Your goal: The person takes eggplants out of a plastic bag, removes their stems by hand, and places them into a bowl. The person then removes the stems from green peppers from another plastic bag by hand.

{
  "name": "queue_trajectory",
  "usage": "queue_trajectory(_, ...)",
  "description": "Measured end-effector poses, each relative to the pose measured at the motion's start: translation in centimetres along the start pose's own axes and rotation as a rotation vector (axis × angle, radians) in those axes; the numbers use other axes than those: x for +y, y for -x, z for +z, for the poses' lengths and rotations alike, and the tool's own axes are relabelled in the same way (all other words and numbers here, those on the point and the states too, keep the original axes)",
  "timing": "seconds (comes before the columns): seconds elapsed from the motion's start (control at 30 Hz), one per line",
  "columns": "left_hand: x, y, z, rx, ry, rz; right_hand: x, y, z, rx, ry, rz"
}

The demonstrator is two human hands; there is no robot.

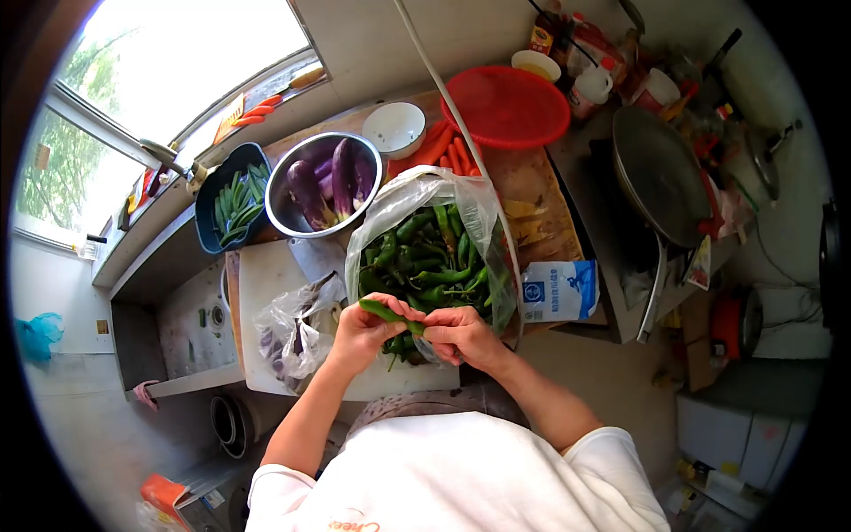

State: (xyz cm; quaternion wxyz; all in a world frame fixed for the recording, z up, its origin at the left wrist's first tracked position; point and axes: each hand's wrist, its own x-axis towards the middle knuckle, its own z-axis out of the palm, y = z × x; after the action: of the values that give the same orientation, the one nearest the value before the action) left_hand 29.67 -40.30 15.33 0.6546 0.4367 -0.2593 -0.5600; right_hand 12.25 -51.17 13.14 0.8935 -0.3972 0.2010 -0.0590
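Note:
Between my hands is one green pepper [381, 309], held over the front of a clear plastic bag [362, 232]. My left hand [365, 330] pinches one part of it, and my right hand [461, 335] grips its right end. Many more green peppers [424, 253] fill the open bag just beyond my fingers. Left of my left hand, a crumpled clear bag [297, 341] with dark purple pieces inside lies on a white cutting board [261, 266].
Behind stand a steel bowl [280, 211] of eggplants, a blue basin [206, 222] of green pods, a white bowl [394, 129], carrots [456, 155] and a red round tray [510, 106]. A blue-white packet [560, 291] lies right. A wok [660, 177] sits on the stove, its handle sticking out.

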Motion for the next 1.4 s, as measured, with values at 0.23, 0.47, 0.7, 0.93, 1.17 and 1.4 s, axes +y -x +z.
queue_trajectory(0.23, 3.4, -2.1, -2.6, 0.185, 0.046, 0.023, -2.0, 0.1, 1.4, 0.038, 0.152, -0.093)
queue_trajectory(0.47, 12.1, -10.4, -7.7, 0.535, -0.952, 0.397, -7.8, -5.5, -4.1, 0.603, 1.049, -0.327)
queue_trajectory(0.7, 1.7, -6.7, 1.6, -0.193, -1.375, 0.444, -5.8, -10.6, -4.6, 0.688, 1.718, -0.397)
queue_trajectory(0.93, -0.2, -5.2, 0.2, 0.129, -0.341, -0.125, -9.1, -6.7, -2.6, 0.614, 0.821, -0.257)
queue_trajectory(1.17, -0.5, -3.2, 2.7, 0.149, 0.078, -0.247, -8.1, -3.4, 0.7, 0.326, 0.398, -0.145)
queue_trajectory(1.4, -0.7, -2.3, 1.8, 0.192, 0.29, -0.307, -7.1, -3.3, 0.9, 0.307, 0.275, -0.049)
